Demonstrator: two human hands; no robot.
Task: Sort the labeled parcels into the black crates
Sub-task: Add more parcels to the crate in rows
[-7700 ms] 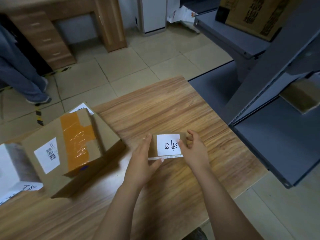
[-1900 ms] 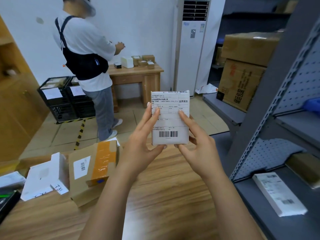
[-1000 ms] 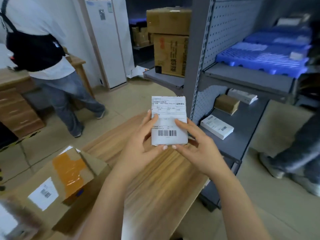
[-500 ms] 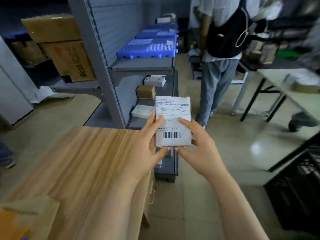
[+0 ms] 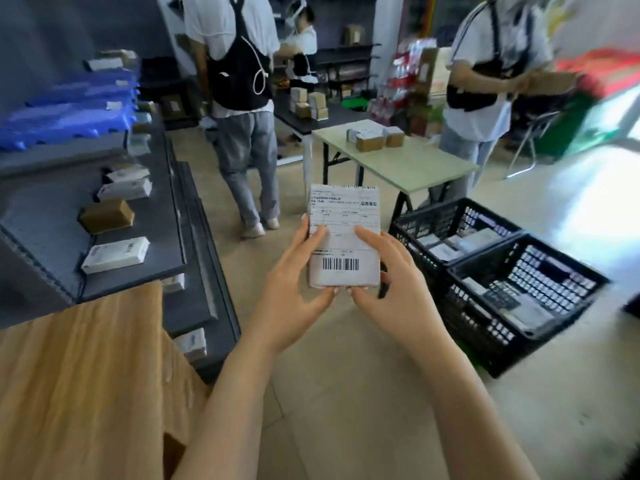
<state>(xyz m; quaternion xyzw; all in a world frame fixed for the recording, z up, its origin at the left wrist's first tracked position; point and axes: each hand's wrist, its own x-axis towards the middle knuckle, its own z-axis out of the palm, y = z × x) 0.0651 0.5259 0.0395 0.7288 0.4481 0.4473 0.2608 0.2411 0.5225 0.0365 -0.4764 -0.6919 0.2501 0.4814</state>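
I hold a small white parcel (image 5: 343, 237) upright in front of me, its shipping label with a barcode facing me. My left hand (image 5: 294, 282) grips its left edge, thumb on the label. My right hand (image 5: 394, 278) grips its right edge and lower corner. Two black crates stand on the floor to the right: a nearer crate (image 5: 519, 337) and a farther crate (image 5: 429, 220) behind it. Both hold several flat parcels. The parcel is in the air, left of the crates.
A wooden table (image 5: 79, 386) is at the lower left. Grey shelving (image 5: 145, 237) with small boxes runs along the left. A pale folding table (image 5: 408, 164) with boxes stands ahead. One person (image 5: 242, 98) stands ahead, another person (image 5: 485, 91) at the right.
My view has swung right, away from the wooden table and shelving, bringing the two black crates into sight. Both hands keep the same hold on the parcel.
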